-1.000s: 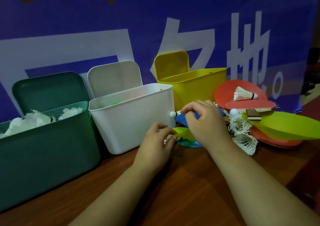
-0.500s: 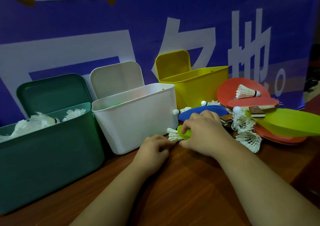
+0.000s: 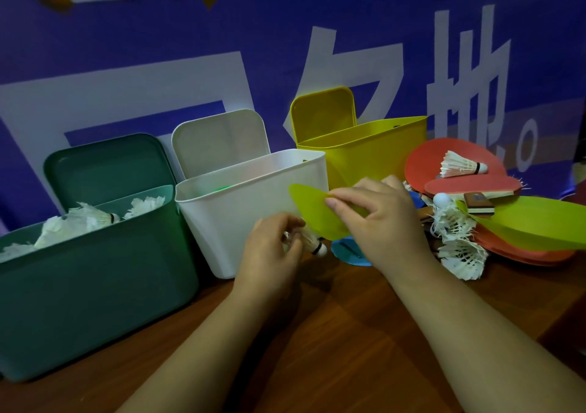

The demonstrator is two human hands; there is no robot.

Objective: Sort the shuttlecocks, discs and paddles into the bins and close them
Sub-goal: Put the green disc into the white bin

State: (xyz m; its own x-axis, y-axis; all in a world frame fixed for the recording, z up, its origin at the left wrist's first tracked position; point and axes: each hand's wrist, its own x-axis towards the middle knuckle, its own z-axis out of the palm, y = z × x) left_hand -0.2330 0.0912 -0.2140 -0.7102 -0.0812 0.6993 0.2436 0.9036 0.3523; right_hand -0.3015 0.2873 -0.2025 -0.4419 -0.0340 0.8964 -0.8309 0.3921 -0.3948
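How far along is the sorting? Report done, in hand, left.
Done: the green bin already holds shuttlecocks. In hand: the left hand grips a shuttlecock, the right hand pinches a yellow-green disc. Left: red paddles, a large green disc and loose shuttlecocks piled at right; all three lids stand open.

Green bin (image 3: 95, 285), white bin (image 3: 241, 209), yellow bin (image 3: 380, 149); lime disc (image 3: 314, 212); red paddles (image 3: 425, 162).
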